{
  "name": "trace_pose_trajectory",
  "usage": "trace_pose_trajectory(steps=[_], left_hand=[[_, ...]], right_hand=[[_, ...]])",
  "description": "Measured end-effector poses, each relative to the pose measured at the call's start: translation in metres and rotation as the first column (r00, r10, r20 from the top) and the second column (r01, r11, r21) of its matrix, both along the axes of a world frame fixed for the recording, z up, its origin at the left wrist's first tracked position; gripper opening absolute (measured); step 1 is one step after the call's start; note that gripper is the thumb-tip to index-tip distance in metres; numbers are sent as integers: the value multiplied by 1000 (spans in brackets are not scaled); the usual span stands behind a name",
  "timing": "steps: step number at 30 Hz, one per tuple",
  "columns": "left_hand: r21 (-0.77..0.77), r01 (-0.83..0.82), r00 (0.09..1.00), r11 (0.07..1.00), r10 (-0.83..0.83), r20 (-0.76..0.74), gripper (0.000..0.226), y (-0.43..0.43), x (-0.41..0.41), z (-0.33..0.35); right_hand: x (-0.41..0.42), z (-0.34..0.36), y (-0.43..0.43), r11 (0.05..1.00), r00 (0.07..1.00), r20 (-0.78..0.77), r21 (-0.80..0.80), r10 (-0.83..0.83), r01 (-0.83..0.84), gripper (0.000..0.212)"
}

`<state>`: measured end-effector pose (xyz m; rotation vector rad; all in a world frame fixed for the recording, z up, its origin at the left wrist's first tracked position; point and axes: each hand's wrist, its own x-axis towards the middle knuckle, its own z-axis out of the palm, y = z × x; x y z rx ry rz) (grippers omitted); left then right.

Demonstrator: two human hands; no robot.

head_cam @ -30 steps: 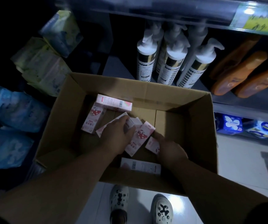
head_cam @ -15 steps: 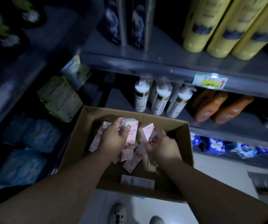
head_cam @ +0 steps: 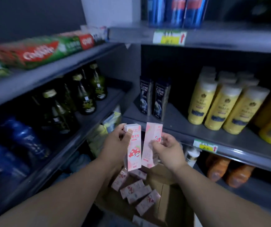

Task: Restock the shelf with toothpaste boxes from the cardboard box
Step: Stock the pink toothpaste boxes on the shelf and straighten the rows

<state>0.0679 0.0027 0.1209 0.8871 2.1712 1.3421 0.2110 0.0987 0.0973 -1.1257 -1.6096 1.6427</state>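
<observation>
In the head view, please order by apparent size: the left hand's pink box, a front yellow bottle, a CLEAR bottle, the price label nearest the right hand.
1. front yellow bottle, tied with pink toothpaste box in the left hand (nearer camera, so unsure)
2. CLEAR bottle
3. price label

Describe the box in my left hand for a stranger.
Before the shelves, above the cardboard box, the left hand and right hand each hold a pink box. Only the left box of the pair shows a whole red mushroom cartoon.

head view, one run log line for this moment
left hand: grips pink toothpaste box upright | right hand: grips second toothpaste box upright | cardboard box below: spare boxes inside
</observation>
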Motion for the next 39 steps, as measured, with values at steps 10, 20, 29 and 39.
trace_pose_trajectory(steps=[10, 20, 29, 39], left_hand=[[116, -216, 973, 969, 224, -55, 29, -103, 21, 99], [181, -398, 907, 899, 415, -67, 26, -258, 34, 157], [240, -596, 782, 766, 622, -44, 35, -482, 65, 190], [310, -731, 584, 608, 792, -178, 25, -697, 112, 226]], right_hand=[[-14, 91, -60, 875, 886, -149, -151, 439, -460, 27], [-32, 154, -178, 690, 676, -216, -10, 705, -723, 44], [-50, 194, -374, 407, 385, -247, 43, 889, -912, 55], [-47, 253, -588, 175, 151, -120, 228, 981, -958, 62]])
